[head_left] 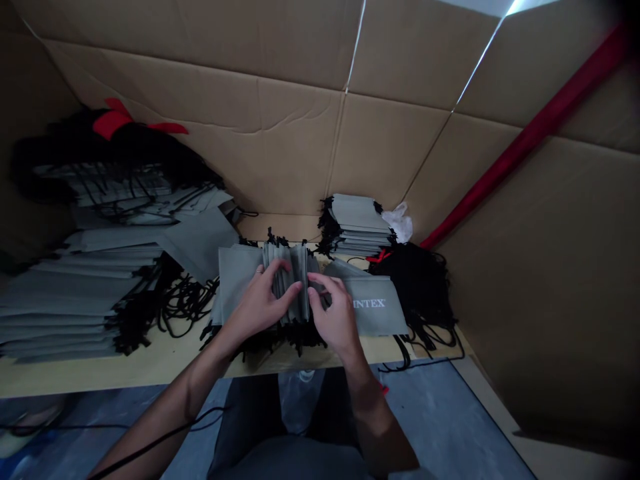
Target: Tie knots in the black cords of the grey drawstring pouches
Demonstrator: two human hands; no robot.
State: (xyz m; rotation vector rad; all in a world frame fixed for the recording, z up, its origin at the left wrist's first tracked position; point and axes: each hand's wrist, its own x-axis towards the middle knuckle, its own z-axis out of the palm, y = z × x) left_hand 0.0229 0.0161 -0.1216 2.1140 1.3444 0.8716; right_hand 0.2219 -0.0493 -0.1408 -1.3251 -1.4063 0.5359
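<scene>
Several grey drawstring pouches stand on edge in a row in front of me, with black cord ends along their far and near edges. My left hand grips this row from the left, its fingers bent over the tops and its thumb against the edges. From the right, my right hand has its fingertips and thumb on the outermost pouches, with the fingers curled. Flat against the row's left side leans another grey pouch. Beside my right hand lies a grey pouch printed "INTEX".
Large piles of grey pouches fill the left side, with black cords and a red strip on top. A smaller stack, a clear plastic bag and a black cord bundle stand at right. Cardboard walls enclose the table.
</scene>
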